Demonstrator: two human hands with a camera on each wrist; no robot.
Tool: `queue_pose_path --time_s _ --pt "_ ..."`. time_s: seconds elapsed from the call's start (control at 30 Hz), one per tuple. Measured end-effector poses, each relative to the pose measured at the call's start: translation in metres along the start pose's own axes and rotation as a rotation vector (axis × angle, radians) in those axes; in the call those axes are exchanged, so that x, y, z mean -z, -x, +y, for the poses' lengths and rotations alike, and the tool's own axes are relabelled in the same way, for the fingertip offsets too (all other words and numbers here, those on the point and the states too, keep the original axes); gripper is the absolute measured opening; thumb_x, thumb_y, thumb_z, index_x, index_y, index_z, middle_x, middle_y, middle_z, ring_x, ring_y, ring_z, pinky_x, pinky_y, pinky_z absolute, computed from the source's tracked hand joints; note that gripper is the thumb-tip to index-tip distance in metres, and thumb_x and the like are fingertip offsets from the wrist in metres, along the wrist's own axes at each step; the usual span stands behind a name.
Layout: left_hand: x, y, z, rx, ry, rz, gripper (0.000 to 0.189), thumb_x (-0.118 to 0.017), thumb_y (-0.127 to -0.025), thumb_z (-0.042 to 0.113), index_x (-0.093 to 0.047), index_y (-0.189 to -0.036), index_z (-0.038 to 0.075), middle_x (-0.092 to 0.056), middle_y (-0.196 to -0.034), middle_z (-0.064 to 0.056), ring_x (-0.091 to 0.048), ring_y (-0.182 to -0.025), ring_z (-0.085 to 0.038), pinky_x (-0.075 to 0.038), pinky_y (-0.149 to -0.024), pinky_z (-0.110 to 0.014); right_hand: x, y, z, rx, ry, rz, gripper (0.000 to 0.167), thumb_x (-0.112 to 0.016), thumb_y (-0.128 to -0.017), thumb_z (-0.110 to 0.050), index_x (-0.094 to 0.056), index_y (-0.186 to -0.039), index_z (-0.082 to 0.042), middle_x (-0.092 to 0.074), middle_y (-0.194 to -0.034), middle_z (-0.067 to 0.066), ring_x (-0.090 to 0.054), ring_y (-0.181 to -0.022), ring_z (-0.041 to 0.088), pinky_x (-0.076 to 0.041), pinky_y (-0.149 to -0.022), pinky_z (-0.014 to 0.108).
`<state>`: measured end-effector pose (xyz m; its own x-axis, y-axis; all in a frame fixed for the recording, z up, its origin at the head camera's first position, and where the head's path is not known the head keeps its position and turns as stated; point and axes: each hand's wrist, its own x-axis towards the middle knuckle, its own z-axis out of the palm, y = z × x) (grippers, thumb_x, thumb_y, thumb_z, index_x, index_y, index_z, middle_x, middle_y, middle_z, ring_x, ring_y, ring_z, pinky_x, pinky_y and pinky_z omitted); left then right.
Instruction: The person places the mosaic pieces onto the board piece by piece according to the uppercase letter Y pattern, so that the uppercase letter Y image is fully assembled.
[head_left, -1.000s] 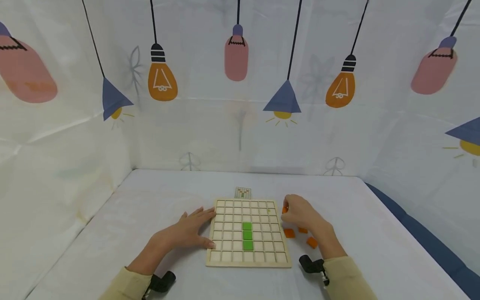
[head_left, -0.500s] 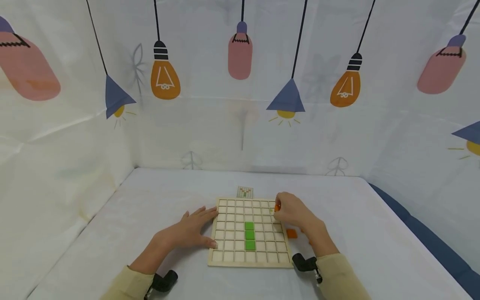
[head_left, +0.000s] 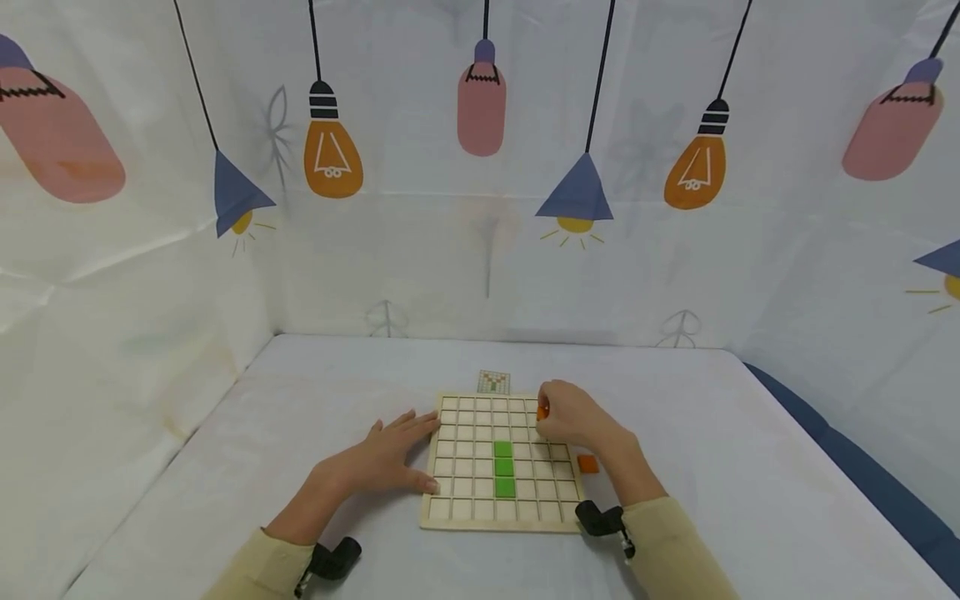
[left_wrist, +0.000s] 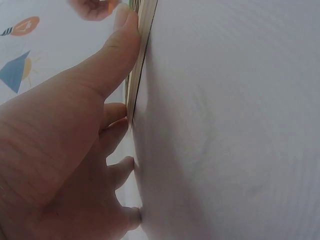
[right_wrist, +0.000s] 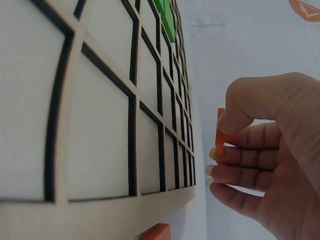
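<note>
A wooden grid board [head_left: 501, 526] lies on the white table, with green square tiles [head_left: 504, 467] in one column of its cells. My left hand [head_left: 375, 461] rests with fingers spread against the board's left edge, thumb on the rim. Over the far right part of the grid, my right hand [head_left: 581, 417] pinches an orange square tile [right_wrist: 220, 132] between thumb and fingers. The right wrist view shows that tile edge-on, above the board's surface.
A small pattern card [head_left: 494, 382] lies just beyond the board's far edge. Another orange tile [head_left: 588, 463] sits on the table [head_left: 360, 367] to the board's right. A black wrist camera [head_left: 600, 518] hangs from the right sleeve near the board's corner.
My right hand has moved left with the orange tile, from beside the board to over its far right cells. The left hand keeps its place on the left edge.
</note>
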<state>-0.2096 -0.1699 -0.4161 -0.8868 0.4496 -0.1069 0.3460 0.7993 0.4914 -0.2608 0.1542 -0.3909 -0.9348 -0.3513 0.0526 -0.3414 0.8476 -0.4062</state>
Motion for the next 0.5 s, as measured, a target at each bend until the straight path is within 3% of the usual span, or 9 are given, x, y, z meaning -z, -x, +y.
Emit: queue_pose_path --time_s 0.5 --pt "0.000 0.000 -0.001 -0.004 -0.005 0.006 0.100 -0.079 -0.073 0.060 -0.037 -0.155 0.022 -0.031 -0.164 0.003 -0.015 -0.156 -0.032 -0.006 -0.119 -0.071 -0.007 -0.008 -0.013 0.036 0.003 -0.031 0.018 -0.062 -0.072 -0.004 -0.061 -0.088 -0.010 -0.056 -0.082 0.001 -0.049 -0.072 0.018 -0.042 -0.061 0.031"
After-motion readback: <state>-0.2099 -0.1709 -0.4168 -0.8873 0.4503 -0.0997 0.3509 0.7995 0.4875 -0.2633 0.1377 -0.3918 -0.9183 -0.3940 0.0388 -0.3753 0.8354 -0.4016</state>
